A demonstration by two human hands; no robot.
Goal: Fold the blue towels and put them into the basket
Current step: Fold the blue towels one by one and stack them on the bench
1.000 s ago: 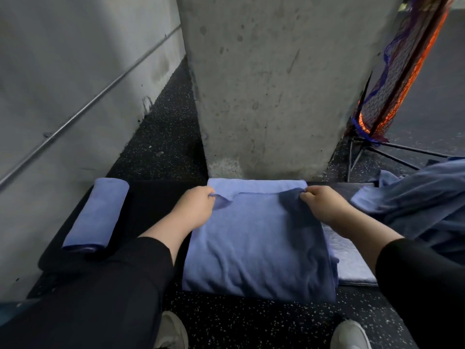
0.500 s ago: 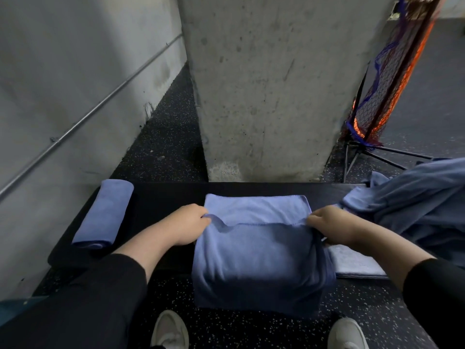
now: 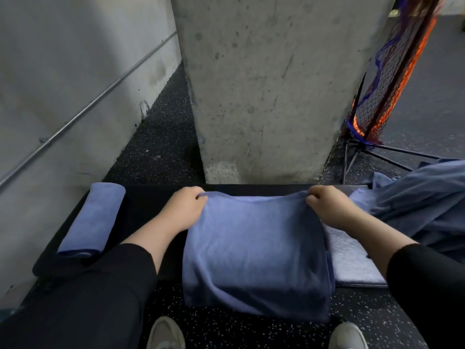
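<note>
concrete pillar [image 3: 271, 84] standing behind black bench [image 3: 148, 197] | wall pipe [image 3: 83, 113] running along left wall | orange-and-blue net [image 3: 400, 69] leaning at right | speckled floor [image 3: 163, 137] showing beneath

We find both hands, left [image 3: 185, 212] and right [image 3: 327, 209], have drawn the towel's [image 3: 254, 245] top edge back toward the pillar [image 3: 264, 84].

The towel [image 3: 254, 248] at the centre is plain periwinkle blue, like the rolled towel [image 3: 91, 220] at 9 o'clock. The surface [image 3: 148, 200] is black. The floor [image 3: 161, 139] is black with pale speckles. At 1 o'clock, the netting [image 3: 392, 79] is orange and blue mesh.
</note>
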